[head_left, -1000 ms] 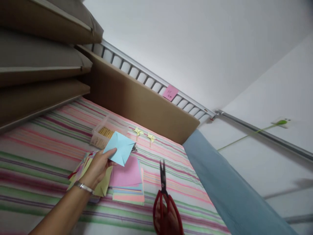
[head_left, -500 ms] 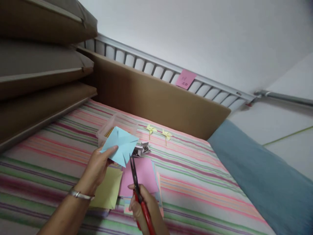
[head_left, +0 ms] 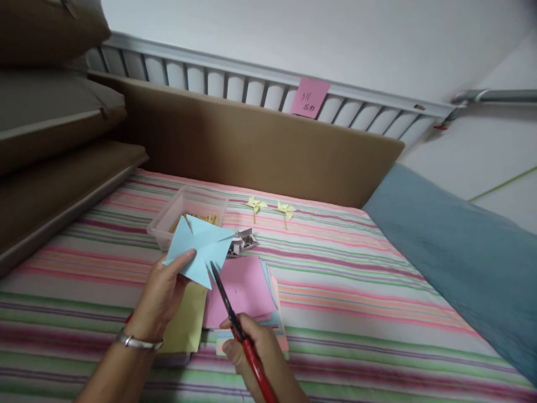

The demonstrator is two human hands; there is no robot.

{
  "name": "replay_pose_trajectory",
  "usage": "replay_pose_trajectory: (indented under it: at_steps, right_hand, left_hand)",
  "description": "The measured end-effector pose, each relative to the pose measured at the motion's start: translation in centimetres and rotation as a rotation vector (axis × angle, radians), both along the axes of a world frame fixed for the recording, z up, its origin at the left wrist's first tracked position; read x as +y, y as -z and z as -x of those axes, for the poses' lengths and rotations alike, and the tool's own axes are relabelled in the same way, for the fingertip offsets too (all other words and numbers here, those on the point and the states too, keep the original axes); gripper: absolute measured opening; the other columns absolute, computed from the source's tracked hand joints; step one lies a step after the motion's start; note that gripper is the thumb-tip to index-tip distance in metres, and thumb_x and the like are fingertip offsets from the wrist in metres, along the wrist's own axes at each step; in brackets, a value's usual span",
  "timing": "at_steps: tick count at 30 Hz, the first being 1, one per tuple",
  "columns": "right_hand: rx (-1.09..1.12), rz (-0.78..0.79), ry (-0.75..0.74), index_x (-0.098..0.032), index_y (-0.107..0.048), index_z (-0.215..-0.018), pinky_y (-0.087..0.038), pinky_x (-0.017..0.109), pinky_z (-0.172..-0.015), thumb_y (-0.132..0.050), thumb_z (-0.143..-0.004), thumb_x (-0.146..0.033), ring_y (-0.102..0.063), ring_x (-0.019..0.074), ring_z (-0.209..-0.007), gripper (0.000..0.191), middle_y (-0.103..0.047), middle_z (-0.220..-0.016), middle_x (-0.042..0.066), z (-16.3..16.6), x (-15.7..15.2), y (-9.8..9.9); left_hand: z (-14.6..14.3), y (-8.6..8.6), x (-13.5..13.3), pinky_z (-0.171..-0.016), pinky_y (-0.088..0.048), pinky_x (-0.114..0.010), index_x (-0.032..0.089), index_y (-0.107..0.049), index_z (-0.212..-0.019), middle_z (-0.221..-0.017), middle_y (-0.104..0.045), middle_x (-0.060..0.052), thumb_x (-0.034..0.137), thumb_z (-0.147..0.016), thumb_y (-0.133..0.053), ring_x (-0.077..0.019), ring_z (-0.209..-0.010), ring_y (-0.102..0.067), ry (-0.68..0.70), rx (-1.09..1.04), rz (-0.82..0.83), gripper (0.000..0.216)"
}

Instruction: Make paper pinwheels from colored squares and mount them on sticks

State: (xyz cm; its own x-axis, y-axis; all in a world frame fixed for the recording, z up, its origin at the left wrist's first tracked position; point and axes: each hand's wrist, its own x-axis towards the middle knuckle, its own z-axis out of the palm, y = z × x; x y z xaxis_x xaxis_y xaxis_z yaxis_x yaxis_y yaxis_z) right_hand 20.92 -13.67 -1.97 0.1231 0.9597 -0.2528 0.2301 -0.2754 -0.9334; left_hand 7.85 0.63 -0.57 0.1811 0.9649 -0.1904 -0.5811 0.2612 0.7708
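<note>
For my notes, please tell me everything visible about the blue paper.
The blue paper is a thin, roughly square sheet with cuts running inward from corners. The left hand grips its left side, thumb on top, holding it tilted before the clear box. The scissors overlap its near edge; contact is unclear.

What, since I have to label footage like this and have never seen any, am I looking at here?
There is no machine: a person works with two bare hands. A camera worn on the head looks forward and down, so you see roughly what they see.

The left hand holds a blue paper square with slits near its corners. The right hand holds red-handled scissors, their tips at the paper.

On the striped cloth lie a pink-topped paper stack, yellow paper, a see-through box of thin sticks, little white boxes and two yellow pinwheels.
</note>
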Motion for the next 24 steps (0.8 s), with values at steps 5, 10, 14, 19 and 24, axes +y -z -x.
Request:
replay_pose_trajectory:
  at_steps: [5, 10, 14, 19, 24]
  right_hand:
    - [-0.023, -0.022, -0.006, -0.016, -0.064, -0.092, -0.026, 0.019, -0.045, -0.061, -0.073, -0.040, -0.031, 0.0079, -0.049, 0.031, -0.034, -0.053, -0.007, 0.20, -0.02, -0.18]
    - [0.015, -0.034, -0.004, -0.015, -0.063, -0.093, -0.028, 0.019, -0.045, -0.061, -0.073, -0.042, -0.033, 0.0081, -0.049, 0.033, -0.036, -0.055, -0.006, 0.36, 0.13, 0.41]
    - [0.046, -0.001, 0.010, -0.015, -0.063, -0.093, -0.030, 0.019, -0.046, -0.062, -0.072, -0.038, -0.036, 0.0085, -0.050, 0.030, -0.038, -0.056, -0.006, 0.42, 0.24, 0.39]
    - [0.062, -0.015, 0.016, -0.015, -0.063, -0.092, -0.032, 0.019, -0.046, -0.061, -0.072, -0.034, -0.034, 0.0076, -0.048, 0.027, -0.041, -0.056, -0.005, 0.50, 0.25, 0.25]
    - [0.065, 0.000, 0.029, -0.016, -0.063, -0.094, -0.031, 0.018, -0.044, -0.063, -0.071, -0.036, -0.036, 0.0082, -0.048, 0.031, -0.041, -0.056, -0.005, 0.48, 0.25, 0.59]
  left_hand:
    - [0.14, 0.04, -0.04, -0.063, -0.052, -0.023, 0.014, -0.071, -0.088, -0.081, -0.073, -0.003, 0.019, -0.060, -0.077, -0.0151, -0.068, -0.065, 0.002, 0.002, 0.007, 0.029]
    - [0.16, -0.16, -0.10, -0.063, -0.052, -0.024, 0.013, -0.071, -0.084, -0.076, -0.072, -0.003, 0.020, -0.058, -0.079, -0.0153, -0.065, -0.064, -0.010, 0.002, 0.018, 0.027]
    - [0.09, -0.13, -0.22, -0.060, -0.051, -0.023, 0.012, -0.071, -0.080, -0.071, -0.071, -0.002, 0.020, -0.059, -0.079, -0.0131, -0.060, -0.062, -0.007, 0.004, 0.029, 0.024]
    - [0.03, 0.04, -0.54, -0.061, -0.051, -0.023, 0.012, -0.070, -0.082, -0.074, -0.071, -0.003, 0.021, -0.062, -0.078, -0.0135, -0.063, -0.062, 0.023, 0.009, 0.028, 0.024]
    - [-0.07, 0.18, -0.75, -0.064, -0.051, -0.023, 0.012, -0.070, -0.087, -0.080, -0.072, -0.004, 0.022, -0.062, -0.078, -0.0152, -0.069, -0.063, 0.021, 0.003, 0.009, 0.028]
